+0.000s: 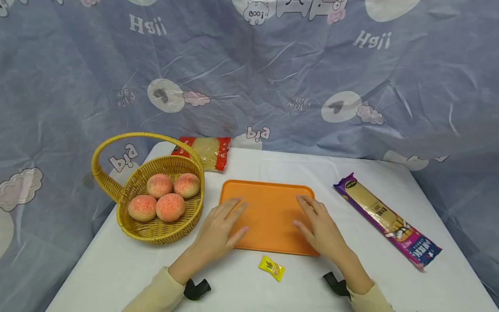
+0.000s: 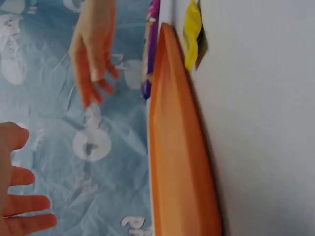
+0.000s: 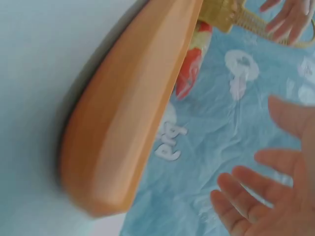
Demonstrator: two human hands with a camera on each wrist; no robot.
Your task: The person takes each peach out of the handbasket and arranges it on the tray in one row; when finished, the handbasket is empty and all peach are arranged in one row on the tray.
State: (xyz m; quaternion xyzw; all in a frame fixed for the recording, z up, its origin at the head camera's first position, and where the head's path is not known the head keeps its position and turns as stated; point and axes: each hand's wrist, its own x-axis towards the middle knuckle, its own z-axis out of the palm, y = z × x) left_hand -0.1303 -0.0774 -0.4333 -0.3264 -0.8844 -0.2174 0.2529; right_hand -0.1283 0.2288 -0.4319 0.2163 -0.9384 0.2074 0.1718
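An orange tray (image 1: 273,216) lies in the middle of the white table. My left hand (image 1: 218,229) hovers over its left side, fingers apart and holding nothing. Over the tray's right side is my right hand (image 1: 323,227), likewise bare, with fingers loosely spread. Both wrist views show the hands raised above the tray's rim (image 2: 170,147), not touching it. In front of the tray lies a small yellow wrapped candy (image 1: 272,268). A yellow wicker basket (image 1: 163,236) with a tall handle stands left of the left hand, holding several pinkish peach-like balls (image 1: 170,207).
A red-ended clear packet (image 1: 208,151) of pale noodle-like food lies behind the basket. On the right is a long purple pasta packet (image 1: 386,219), set diagonally. A grey-blue printed cloth (image 1: 249,86) hangs behind the table (image 1: 269,167). Black wrist straps (image 1: 196,289) show below the hands.
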